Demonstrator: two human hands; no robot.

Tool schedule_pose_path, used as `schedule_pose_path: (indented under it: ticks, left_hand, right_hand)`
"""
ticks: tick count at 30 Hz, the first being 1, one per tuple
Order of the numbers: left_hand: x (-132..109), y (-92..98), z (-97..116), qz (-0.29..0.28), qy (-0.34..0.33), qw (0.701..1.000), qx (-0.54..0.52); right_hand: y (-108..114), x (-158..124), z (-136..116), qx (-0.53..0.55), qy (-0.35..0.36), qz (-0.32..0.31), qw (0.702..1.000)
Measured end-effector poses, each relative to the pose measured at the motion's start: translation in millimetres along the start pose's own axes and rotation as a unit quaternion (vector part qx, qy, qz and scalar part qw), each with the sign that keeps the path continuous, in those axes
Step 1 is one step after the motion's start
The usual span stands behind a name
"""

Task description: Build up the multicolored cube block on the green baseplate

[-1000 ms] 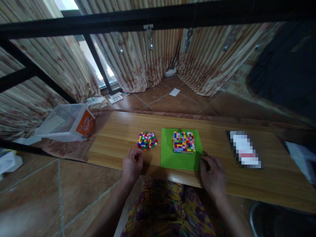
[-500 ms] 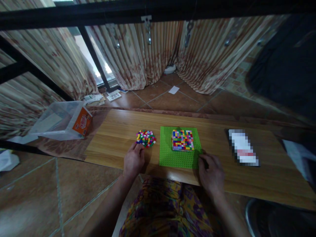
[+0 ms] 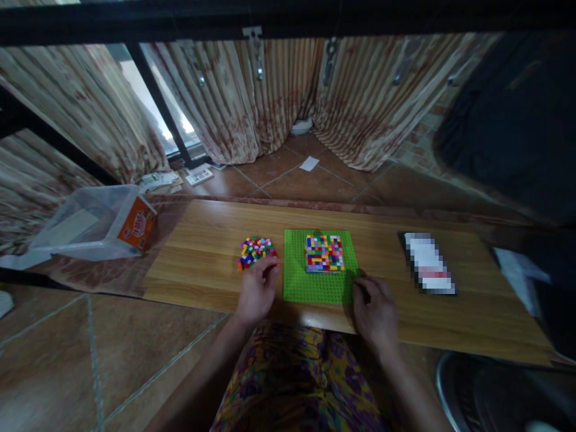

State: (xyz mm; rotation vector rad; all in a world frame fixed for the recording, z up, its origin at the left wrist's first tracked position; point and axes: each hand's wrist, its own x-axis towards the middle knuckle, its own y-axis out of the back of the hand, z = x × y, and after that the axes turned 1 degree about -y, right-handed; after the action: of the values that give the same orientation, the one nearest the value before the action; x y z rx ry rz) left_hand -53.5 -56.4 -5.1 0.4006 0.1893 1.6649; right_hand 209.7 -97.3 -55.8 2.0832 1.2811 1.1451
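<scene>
A green studded baseplate (image 3: 315, 287) lies on the wooden board (image 3: 207, 240) in front of me. A square patch of many-coloured small bricks (image 3: 324, 252) sits on its far half. Left of the plate is a loose heap of coloured bricks (image 3: 254, 250). My left hand (image 3: 257, 291) rests at the near edge of that heap, fingers curled, with its tips touching the bricks; what it holds, if anything, is hidden. My right hand (image 3: 375, 312) lies at the plate's near right corner, fingers bent and touching the plate's edge.
A clear plastic tub with an orange label (image 3: 96, 221) stands at the far left. A blurred flat object (image 3: 427, 270) lies on the board to the right. Striped curtains (image 3: 252, 102) hang behind, a black frame bar (image 3: 288, 18) crosses overhead, and a round dark rim (image 3: 454, 384) shows at bottom right.
My left hand has moved forward and right, from the board's near edge up to the brick heap. The right hand has stayed at the plate's corner. The view has shifted slightly.
</scene>
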Motion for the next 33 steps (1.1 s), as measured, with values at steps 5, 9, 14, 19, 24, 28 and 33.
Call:
schedule_pose_path:
  ticks: [5,9,14,19,24,28,33]
  left_hand:
    - [5.5,-24.1,16.1,-0.028,0.000,0.999,-0.031]
    - [12.8,-39.0,18.8,-0.030,-0.013,0.999,-0.034]
    - [20.6,-52.5,17.9,-0.015,-0.018,0.995,-0.093]
    - [24.6,-61.5,15.8,-0.014,0.004,0.989,-0.150]
    - [27.3,-66.0,17.9,-0.001,0.028,0.983,-0.182]
    - [29.3,-65.6,21.9,-0.002,0.057,0.979,-0.195]
    - [30.4,-65.5,23.8,-0.003,0.067,0.977,-0.204]
  right_hand:
    - [0.1,0.2,-0.9,-0.004,-0.012,-0.004,1.000]
    - [-0.6,-0.1,1.3,0.005,-0.006,-0.005,1.000]
    - [-1.0,-0.6,2.2,0.005,-0.004,-0.004,1.000]
    - [-0.3,0.1,0.2,0.002,-0.005,-0.004,1.000]
    - [-0.4,0.7,-1.0,0.002,-0.004,-0.002,1.000]
    - [-0.6,0.7,-1.4,0.004,0.001,0.001,1.000]
    - [-0.5,1.0,-0.5,0.005,0.005,0.002,1.000]
